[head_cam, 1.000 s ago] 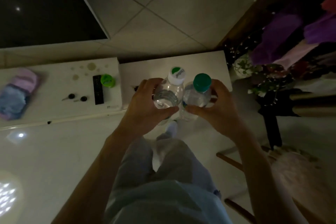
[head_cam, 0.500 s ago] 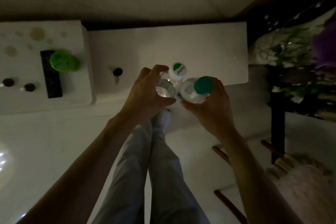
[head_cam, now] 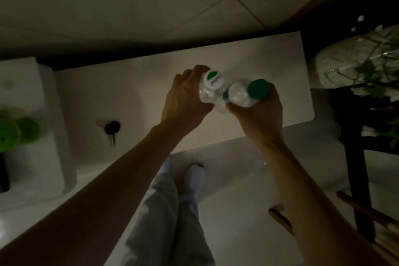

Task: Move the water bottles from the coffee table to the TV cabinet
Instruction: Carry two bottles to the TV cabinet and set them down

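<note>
In dim light I look straight down at two clear water bottles held side by side over a white cabinet top (head_cam: 138, 90). My left hand (head_cam: 183, 101) grips the bottle with the white cap bearing a green mark (head_cam: 212, 81). My right hand (head_cam: 262, 112) grips the bottle with the solid green cap (head_cam: 241, 93), which tilts to the right. The two bottles touch each other. Their lower parts are hidden by my hands, so I cannot tell whether they rest on the top.
A black-headed key (head_cam: 111, 129) lies on the cabinet left of my hands. A taller white unit (head_cam: 32, 157) at the left carries a green round object (head_cam: 13, 134). A vase of flowers (head_cam: 356, 67) on a dark stand sits at the right.
My hands carried both bottles forward over the cabinet top, and I have come closer. The green-capped bottle now tilts more to the right.
</note>
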Motion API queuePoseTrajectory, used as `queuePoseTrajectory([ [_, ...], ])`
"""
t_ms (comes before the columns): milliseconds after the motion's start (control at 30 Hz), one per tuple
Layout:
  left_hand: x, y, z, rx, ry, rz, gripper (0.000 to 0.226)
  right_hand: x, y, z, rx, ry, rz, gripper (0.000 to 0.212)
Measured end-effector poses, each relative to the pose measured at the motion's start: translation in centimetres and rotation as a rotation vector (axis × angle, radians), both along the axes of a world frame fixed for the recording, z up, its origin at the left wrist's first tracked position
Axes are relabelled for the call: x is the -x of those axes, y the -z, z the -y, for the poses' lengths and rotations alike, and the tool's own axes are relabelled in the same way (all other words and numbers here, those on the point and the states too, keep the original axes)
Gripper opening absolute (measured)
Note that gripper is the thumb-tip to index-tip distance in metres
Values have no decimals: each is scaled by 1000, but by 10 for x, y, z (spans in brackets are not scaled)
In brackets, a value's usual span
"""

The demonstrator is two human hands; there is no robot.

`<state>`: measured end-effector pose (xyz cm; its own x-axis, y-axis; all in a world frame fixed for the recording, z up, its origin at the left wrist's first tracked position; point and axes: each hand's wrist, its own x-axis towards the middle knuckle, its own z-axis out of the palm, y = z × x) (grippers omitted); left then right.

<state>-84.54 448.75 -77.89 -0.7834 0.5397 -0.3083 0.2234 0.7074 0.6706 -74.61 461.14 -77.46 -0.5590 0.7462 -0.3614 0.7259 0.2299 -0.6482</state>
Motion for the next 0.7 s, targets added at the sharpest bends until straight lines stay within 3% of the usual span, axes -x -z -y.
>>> queuePoseTrajectory([
  [133,17,31,-33,-42,10,-66,57,24,31,-16,-36,138,-91,70],
  [333,21,56,-47,-40,23,-94,70,39,57,-31,-74,151,-185,73],
  [567,25,37,-43,73,16,27,88,38,36,-44,-41,10,-79,75],
  [700,33,-3,-26,81,70,3,74,32,-5,-42,-59,-53,4,72],
])
